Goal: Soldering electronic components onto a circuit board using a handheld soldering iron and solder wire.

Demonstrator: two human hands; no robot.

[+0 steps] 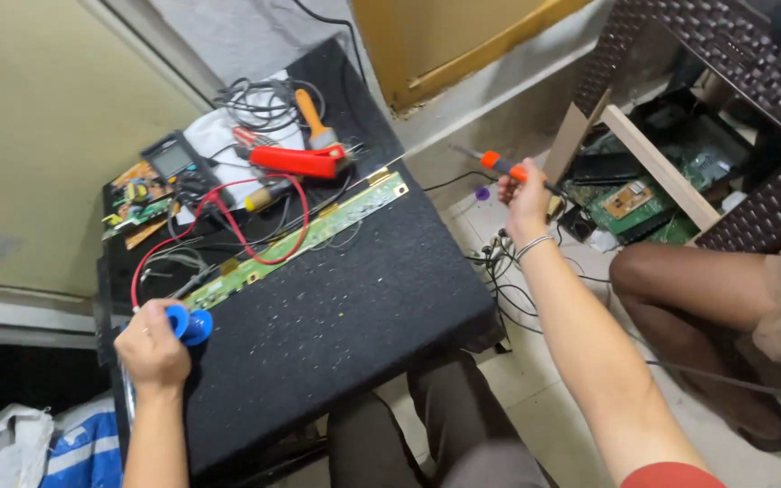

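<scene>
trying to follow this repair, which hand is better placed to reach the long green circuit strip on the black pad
Left, probably. The left hand holds a blue spool beside the green strip's near end; the right hand holds a soldering iron off past the pad's edge.

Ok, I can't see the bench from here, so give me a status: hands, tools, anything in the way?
Left hand shut on blue spool. Right hand grips orange-handled tool, off the bench edge. Long green circuit board untouched; red wire loops across it.
</scene>
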